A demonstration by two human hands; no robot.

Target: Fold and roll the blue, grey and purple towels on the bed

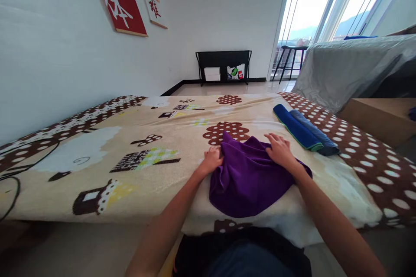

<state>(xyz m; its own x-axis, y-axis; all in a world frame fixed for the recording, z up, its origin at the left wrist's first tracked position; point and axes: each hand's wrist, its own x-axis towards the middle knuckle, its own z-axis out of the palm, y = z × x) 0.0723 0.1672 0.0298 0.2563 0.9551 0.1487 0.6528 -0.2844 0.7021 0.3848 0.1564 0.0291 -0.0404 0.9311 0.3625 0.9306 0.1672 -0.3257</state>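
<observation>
Head: two hands point(212, 159) point(279, 150) on one cloth point(248, 177)

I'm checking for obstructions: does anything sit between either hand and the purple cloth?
Nothing visible does. The left hand and right hand both touch the purple cloth; the blue roll lies off beyond the right hand.

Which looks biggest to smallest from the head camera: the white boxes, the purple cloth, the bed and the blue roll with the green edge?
1. bed
2. purple cloth
3. blue roll
4. white boxes, farthest away
</observation>
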